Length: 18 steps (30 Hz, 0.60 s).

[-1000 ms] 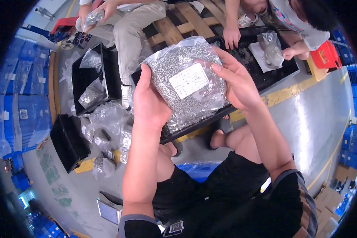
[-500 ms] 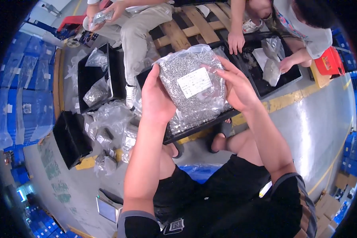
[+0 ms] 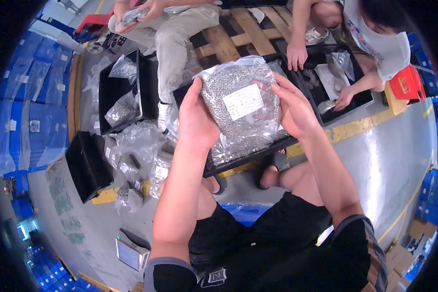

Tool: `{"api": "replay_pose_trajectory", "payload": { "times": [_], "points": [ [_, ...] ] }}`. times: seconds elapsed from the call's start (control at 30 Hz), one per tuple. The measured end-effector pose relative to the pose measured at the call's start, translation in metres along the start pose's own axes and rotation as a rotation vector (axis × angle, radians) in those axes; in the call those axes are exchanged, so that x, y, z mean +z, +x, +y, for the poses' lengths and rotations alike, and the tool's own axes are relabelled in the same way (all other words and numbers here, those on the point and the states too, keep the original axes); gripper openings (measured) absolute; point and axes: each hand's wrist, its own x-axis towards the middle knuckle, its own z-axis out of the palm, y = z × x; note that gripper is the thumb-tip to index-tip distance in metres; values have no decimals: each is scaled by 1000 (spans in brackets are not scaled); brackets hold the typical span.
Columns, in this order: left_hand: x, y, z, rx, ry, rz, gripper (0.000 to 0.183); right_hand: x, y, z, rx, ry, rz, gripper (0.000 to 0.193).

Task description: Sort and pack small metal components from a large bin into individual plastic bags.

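Observation:
Between my two hands is a clear plastic bag of small silvery metal parts (image 3: 219, 87), bearing a white printed label (image 3: 243, 102). My left hand (image 3: 196, 119) presses its left side, thumb up along the edge. My right hand (image 3: 297, 107) grips the right side with its fingers on the front. The parts look like screws, but they are too small to be sure. Beneath the bag is a black tray (image 3: 258, 156) with loose silvery parts in it, mostly hidden by the bag and my hands.
A co-worker's hand (image 3: 344, 99) reaches into another black tray (image 3: 326, 116) at the right. Another person holds a small bag (image 3: 134, 17) at the upper left. Black bins (image 3: 87, 168) and several filled bags (image 3: 129, 168) lie at left. A scale (image 3: 131, 252) stands on the floor.
The bag stays in both my hands, shifted slightly right in the picture. At the right, the co-worker's hand and small bag have moved lower in their tray.

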Motion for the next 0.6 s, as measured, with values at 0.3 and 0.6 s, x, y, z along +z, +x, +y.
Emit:
{"api": "replay_pose_trajectory", "payload": {
  "times": [0.3, 0.6],
  "points": [
    [-31, 9, -3, -74, -129, 7, 35, 7, 22, 16, 17, -60, 212, 38],
    [-43, 38, -14, -49, -179, 132, 22, -25, 55, 25, 198, 193, 134, 40]
  ]
}}
